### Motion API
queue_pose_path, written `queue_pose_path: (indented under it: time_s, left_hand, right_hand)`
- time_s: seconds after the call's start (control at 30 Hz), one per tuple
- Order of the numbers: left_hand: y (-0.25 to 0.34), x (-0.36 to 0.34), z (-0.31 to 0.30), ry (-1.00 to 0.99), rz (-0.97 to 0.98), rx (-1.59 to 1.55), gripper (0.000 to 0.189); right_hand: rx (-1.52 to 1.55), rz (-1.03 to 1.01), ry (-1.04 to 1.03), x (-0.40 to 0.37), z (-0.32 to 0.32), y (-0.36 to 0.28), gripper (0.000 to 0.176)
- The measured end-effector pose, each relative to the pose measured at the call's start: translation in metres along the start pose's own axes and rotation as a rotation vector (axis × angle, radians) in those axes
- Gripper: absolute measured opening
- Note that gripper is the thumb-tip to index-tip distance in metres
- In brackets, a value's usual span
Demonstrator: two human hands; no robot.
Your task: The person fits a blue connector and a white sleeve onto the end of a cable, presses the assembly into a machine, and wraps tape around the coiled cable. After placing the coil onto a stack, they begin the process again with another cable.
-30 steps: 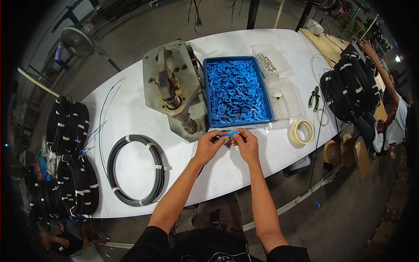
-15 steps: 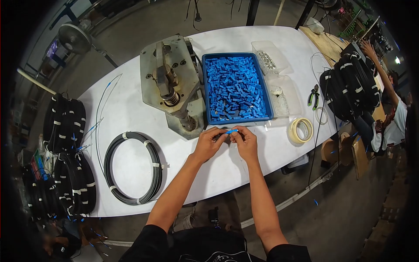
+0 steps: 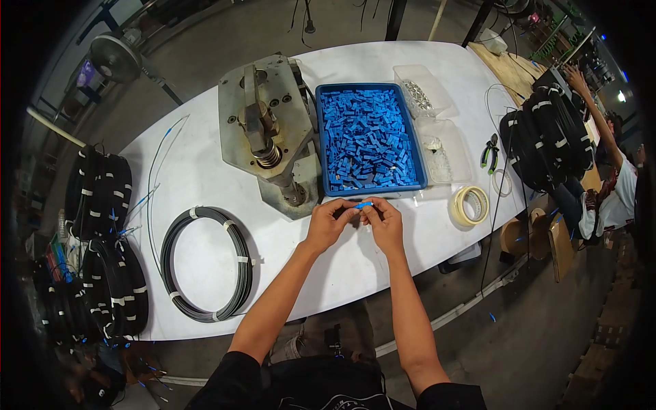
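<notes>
Between my two hands is a small blue plastic connector piece (image 3: pixel 363 205), pinched at both ends just in front of the blue tray. My left hand (image 3: pixel 331 222) closes its thumb and fingers on the left end. On the right end, my right hand (image 3: pixel 383 222) holds with thumb and fingertips, also closed. The blue tray (image 3: pixel 372 192) is heaped with loose pieces of the same blue. A metal hand press (image 3: pixel 263 123) stands left of the tray, beyond my left hand.
A coiled black cable (image 3: pixel 244 273) lies left on the white table (image 3: pixel 294 294). Right are clear boxes (image 3: pixel 454 164) with small parts, cutting pliers (image 3: pixel 490 154) and a tape roll (image 3: pixel 459 213). Black cable bundles (image 3: pixel 547 137) sit at the right edge, near another person's arm (image 3: pixel 601 126).
My hands stay in almost the same place, still pinching the blue connector piece. The view has shifted very slightly; nothing else on the table has visibly moved.
</notes>
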State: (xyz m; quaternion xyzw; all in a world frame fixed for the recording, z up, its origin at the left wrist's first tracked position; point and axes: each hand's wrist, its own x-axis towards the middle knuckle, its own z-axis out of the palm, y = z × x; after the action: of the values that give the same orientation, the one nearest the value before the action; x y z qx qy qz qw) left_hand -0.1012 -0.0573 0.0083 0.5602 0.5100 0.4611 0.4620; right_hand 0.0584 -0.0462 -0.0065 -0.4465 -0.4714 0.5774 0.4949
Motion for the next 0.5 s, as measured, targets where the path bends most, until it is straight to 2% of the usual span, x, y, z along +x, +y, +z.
queue_pose_path:
  time_s: [0.03, 0.17, 0.27, 0.33, 0.5]
  left_hand:
    - [0.002, -0.001, -0.001, -0.023, -0.083, -0.073, 0.013]
    - [-0.012, -0.002, -0.001, 0.006, -0.025, -0.144, 0.014]
    - [-0.014, -0.004, -0.004, -0.008, -0.082, -0.101, 0.015]
    - [-0.015, -0.003, -0.001, 0.03, 0.015, -0.047, 0.014]
    - [-0.007, -0.002, 0.002, 0.068, 0.09, 0.106, 0.011]
  right_hand:
    - [0.003, -0.001, 0.001, 0.0, 0.0, 0.001, 0.018]
    - [0.017, -0.006, -0.037, 0.001, -0.004, 0.002, 0.022]
    - [0.004, -0.006, -0.041, -0.001, -0.001, 0.002, 0.021]
    - [0.001, 0.007, -0.02, -0.002, 0.001, 0.001, 0.02]
    - [-0.076, -0.065, 0.056, -0.003, 0.009, 0.0, 0.017]
